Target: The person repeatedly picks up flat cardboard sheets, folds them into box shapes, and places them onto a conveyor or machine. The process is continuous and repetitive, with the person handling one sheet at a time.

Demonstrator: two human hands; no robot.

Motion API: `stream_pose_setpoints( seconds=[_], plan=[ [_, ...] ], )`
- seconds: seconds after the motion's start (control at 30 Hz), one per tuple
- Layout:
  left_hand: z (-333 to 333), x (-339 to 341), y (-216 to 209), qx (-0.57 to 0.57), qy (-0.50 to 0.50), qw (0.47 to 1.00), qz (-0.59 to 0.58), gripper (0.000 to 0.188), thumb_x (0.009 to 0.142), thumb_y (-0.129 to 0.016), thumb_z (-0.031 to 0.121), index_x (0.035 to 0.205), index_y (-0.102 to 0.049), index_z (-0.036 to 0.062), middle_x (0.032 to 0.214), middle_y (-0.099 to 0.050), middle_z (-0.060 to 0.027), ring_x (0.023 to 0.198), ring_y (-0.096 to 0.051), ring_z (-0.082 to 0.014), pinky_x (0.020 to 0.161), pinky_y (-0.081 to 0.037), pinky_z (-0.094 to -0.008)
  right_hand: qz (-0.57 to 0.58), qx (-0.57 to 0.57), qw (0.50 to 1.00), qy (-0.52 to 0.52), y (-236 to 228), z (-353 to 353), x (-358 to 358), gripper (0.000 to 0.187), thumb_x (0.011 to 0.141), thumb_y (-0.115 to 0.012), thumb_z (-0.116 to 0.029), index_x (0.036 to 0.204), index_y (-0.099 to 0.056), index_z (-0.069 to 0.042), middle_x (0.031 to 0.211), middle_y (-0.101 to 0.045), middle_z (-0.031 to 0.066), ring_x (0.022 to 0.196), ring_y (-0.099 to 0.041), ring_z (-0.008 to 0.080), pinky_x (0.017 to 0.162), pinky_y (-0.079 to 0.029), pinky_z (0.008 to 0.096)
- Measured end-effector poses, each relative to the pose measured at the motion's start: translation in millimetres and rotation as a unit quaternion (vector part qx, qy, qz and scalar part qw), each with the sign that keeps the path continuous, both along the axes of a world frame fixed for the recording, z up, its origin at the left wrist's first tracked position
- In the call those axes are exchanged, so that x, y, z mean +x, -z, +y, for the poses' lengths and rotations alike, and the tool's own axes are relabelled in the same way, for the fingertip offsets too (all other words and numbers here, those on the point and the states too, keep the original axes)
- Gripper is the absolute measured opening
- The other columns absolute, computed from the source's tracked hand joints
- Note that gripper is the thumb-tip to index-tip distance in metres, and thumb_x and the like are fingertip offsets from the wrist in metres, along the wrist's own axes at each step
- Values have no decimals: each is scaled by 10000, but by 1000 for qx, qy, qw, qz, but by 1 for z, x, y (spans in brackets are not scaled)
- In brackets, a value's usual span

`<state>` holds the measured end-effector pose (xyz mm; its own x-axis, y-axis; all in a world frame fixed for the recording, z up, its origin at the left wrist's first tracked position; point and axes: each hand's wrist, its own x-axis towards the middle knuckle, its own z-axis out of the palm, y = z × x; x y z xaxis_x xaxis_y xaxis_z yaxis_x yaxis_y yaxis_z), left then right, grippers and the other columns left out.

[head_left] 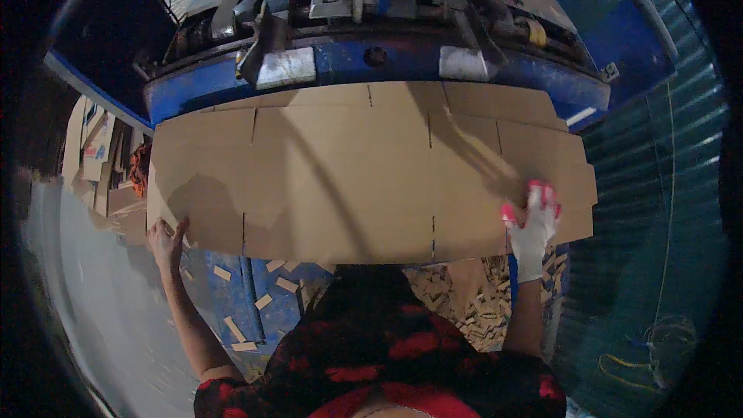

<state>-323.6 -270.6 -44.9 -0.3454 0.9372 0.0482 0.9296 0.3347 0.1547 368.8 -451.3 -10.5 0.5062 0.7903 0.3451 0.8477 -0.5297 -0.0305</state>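
The bare left hand reaches forward to the near left corner of a wide, slotted, brown cardboard sheet, its forearm slanting up from the lower edge. Its fingers are bent at the rim, the thumb apart from them; whether they grip the sheet cannot be told. The right hand, in a white knitted glove with pinkish-red fingertips, rests palm down near the right end, fingers spread, grasping nothing visible. The sheet lies across the front of a blue metal machine, whose top is cut off. Stepped edges show at the right, but the layers beneath are hidden. Shadows darken parts of the cardboard, and the small tan scraps below are partly covered.
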Motion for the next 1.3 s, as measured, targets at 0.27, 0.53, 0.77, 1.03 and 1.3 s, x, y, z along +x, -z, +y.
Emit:
stream_pose_setpoints(
  seconds=[0.27, 0.53, 0.77, 1.03, 1.3],
  plan=[
    [8, 4, -9, -57, -24, 998, 26, 731, 690, -703, 614, 1007, -578, -33, 1049, -546, -294, 1045, -516, -420, 881, -420, -477, 594, 516, 614, 64, 58, -54, 54, 475, 852, -643, -146, 1276, -502, 18, 1223, -567, 126, 1127, -540, 234, 975, -418, 389],
    [25, -5, 17, -25, -11, 999, -43, 741, 650, -748, 596, 1065, -563, 11, 1079, -569, -237, 1054, -539, -377, 891, -415, -483, 352, 197, 899, -174, -39, -11, -83, 467, 810, -631, -31, 1260, -506, -37, 1248, -549, 125, 1139, -538, 257, 884, -493, 365],
    [-24, 19, 29, 296, -2, 955, -11, 861, 749, -722, 495, 1349, -396, -29, 1186, -530, -233, 1204, -434, -389, 1020, -343, -491, -30, -158, 883, -441, -46, 39, -141, 479, 758, -593, -198, 1228, -559, -118, 1307, -503, 126, 1224, -449, 395, 1025, -307, 568],
    [-67, 132, -36, 272, -134, 535, -789, 456, 878, -607, 40, 1303, -447, -6, 1176, -584, -142, 1076, -571, -267, 959, -455, -420, -65, -52, 876, -474, -54, 18, -85, 475, 669, -602, -113, 1143, -618, -136, 1235, -542, 155, 1152, -504, 371, 951, -389, 561],
    [10, 241, -73, 226, 418, 838, -266, 684, 672, -510, -109, 1346, -441, -18, 1290, -536, -215, 1220, -500, -378, 1020, -403, -385, -180, 57, 875, -446, -15, 120, -71, 356, 737, -606, -152, 1089, -655, -169, 1199, -538, 118, 1089, -535, 329, 921, -425, 515]
  ],
)
